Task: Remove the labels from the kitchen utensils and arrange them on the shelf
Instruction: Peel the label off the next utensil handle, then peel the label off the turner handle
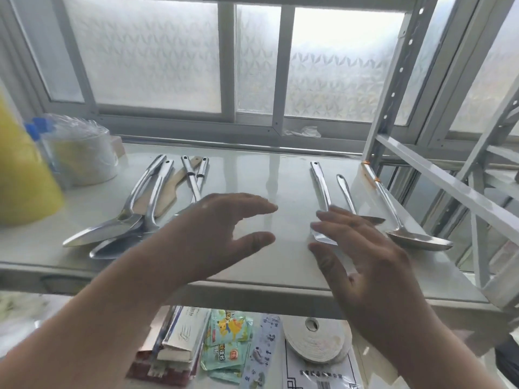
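I see a white shelf [280, 175] with a glossy top, standing in front of a window [174, 51] with frosted, patterned glass. A white metal frame [398, 80] with holes rises at the right side.

The utensils are steel and shiny, and they lie in two groups on the shelf. At the left is a pile of utensils [146, 203]: long spoons and turners crossing each other, with a wooden spatula [168, 189] under them. At the right lie three pieces side by side, apart from each other: a flat turner [320, 186], a small spoon [348, 197] and a ladle [407, 228] near the shelf edge. I cannot tell if any label is on them.

My left hand [222, 228] is above the middle of the shelf, fingers spread and holding nothing. My right hand [362, 254] is also spread and empty; it covers the blade of the flat turner, but I cannot tell if it touches it.

At the far left are a blurred yellow object [22, 169] and a clear plastic container [81, 153]. On the lower level are paper packets [224, 341] and a roll of white tape [317, 338].
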A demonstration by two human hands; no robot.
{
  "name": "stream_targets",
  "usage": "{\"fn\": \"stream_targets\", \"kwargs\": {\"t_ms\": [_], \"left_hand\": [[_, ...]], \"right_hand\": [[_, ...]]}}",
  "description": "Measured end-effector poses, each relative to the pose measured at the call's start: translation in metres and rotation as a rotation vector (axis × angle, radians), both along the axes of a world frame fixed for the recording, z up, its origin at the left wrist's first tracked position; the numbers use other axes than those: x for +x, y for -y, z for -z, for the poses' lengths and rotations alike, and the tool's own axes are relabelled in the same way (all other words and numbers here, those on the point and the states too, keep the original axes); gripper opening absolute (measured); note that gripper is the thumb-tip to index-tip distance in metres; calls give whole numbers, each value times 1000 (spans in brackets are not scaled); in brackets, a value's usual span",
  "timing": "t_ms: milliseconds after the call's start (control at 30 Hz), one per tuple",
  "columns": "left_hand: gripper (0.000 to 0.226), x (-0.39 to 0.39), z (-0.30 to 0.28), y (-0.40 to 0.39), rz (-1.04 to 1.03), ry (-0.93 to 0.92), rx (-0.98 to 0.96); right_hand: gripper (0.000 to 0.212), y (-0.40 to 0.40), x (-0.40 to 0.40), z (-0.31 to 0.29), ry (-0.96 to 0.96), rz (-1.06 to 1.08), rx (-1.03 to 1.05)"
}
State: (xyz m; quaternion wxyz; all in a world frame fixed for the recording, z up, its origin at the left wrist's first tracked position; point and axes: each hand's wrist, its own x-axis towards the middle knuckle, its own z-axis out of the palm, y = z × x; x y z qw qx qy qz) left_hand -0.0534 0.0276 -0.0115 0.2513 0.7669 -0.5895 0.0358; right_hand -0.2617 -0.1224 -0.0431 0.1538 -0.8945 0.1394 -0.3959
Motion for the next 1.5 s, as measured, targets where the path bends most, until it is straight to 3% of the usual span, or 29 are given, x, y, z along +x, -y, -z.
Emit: {"fn": "stream_targets", "kwargs": {"t_ms": [267,467,567,733,1000,1167,1233,1367,1500], "left_hand": [[59,54,-4,-81,-265,-24,165],[56,73,11,-102,-352,-102,203],[43,90,12,-107,-413,-75,194],[43,112,13,-112,-535,-33,213],[86,114,12,-136,-554,16,263],[105,128,7,-176,-575,-165,293],[94,132,4,-190,-614,-155,312],[40,136,-2,-206,-674,-62,272],[23,142,6,-207,-690,55,86]], "right_hand": [[46,-47,107,-26,-421,-219,-38],[24,-75,166,-19,-598,-293,-39],[24,-82,192,-19,-622,-286,-93],[30,-85,229,-15,-598,-293,-47],[35,-81,229,0,-498,-212,53],[32,-80,224,1,-441,-221,104],[23,-82,221,-1,-413,-240,114],[21,-86,218,-3,-403,-273,104],[26,-87,215,-4,-420,-265,115]]}}
